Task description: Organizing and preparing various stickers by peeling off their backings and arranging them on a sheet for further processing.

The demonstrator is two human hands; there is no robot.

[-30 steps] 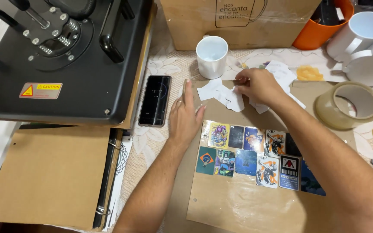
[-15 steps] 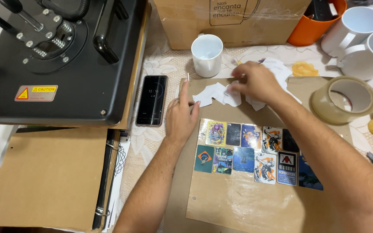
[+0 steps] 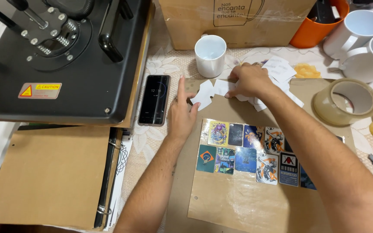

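Heat press [image 3: 57, 56] left on desk [image 3: 160, 64], brown sheet [image 3: 247, 203] with picture cards [image 3: 255, 151] below hands. Left hand [image 3: 182, 114] pinches white paper cutout [image 3: 203, 95]; right hand [image 3: 249, 80] closed on white scrap pile [image 3: 277, 71]. Risk: forearm sweeps cards, or cutout tears between hands. Versus earlier: left hand has shifted onto cutout.

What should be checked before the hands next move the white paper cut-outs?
1. Left hand on a white cut-out: ok.
2. Right hand on the cut-out pile: ok.
3. Printed cards in rows on the brown sheet, apart from the hands: ok.
4. Phone close to the left hand: not ok.
5. White mug close above the cut-outs: not ok.
6. Count of cut-outs under the right hand: cannot tell.
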